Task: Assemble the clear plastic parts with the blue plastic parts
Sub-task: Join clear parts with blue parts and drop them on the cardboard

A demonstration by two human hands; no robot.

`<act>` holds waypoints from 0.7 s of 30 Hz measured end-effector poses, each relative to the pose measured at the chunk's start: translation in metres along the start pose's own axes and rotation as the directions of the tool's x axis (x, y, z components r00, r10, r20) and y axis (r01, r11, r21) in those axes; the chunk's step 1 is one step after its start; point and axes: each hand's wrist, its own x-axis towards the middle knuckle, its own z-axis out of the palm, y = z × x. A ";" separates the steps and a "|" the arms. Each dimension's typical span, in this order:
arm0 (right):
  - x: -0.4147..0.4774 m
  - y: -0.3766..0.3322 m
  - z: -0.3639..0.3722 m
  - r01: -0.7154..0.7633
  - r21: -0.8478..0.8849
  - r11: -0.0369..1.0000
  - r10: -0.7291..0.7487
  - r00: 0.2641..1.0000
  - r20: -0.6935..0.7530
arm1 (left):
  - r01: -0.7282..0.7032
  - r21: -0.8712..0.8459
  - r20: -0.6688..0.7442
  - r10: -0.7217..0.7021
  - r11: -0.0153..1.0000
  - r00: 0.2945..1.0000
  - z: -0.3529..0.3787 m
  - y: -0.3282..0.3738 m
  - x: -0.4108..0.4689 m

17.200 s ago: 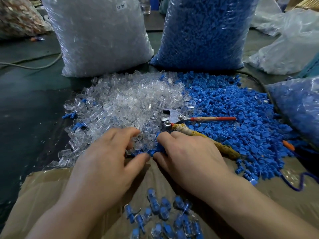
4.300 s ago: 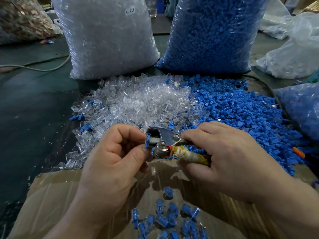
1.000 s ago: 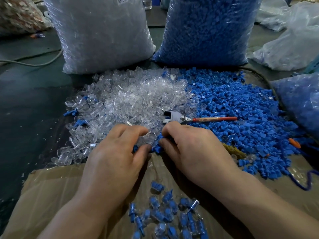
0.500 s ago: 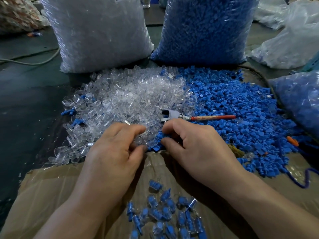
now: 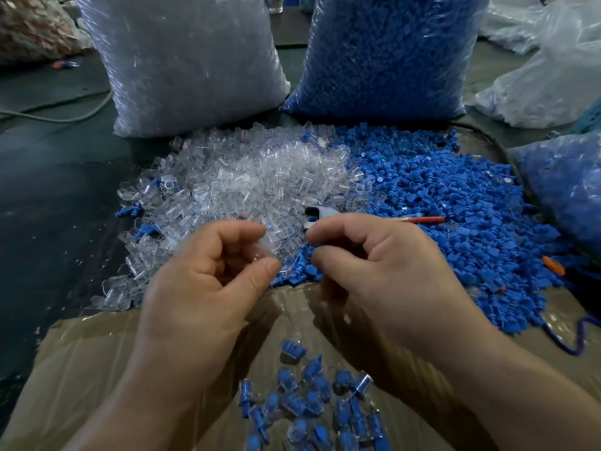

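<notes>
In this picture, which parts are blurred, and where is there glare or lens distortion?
Head view: motion blur smears the fingertips of the left hand and the clear part they pinch; the right hand is sharper. Head view: glare streaks the clear-parts bag and the blue-parts bag; the wide lens seems to splay them outward.

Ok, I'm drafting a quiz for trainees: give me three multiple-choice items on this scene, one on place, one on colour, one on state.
1. Where do the finished pieces lie? A in a bucket; B on a shelf; C on the cardboard.
2. The tool handle's colour? A red; B green; C black.
3. The left hand? A lies flat; B pinches a clear part; C grips the tool.
C: they lie on the cardboard between the forearms. A: the handle shows red. B: thumb and finger hold the part.
</notes>
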 end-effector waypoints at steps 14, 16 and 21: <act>-0.007 -0.009 0.000 -0.138 0.402 0.905 0.050 0.974 0.223 | -0.094 0.035 0.036 0.093 0.995 0.995 0.006 0.002 -0.004; -0.009 -0.009 0.000 -0.086 0.359 0.930 0.016 0.981 0.194 | -0.107 0.113 0.024 0.105 0.988 0.994 0.006 0.005 -0.006; -0.012 -0.007 0.003 0.155 -0.043 0.987 -0.150 0.983 0.108 | -0.166 0.318 0.051 0.158 0.933 0.986 0.006 0.016 -0.009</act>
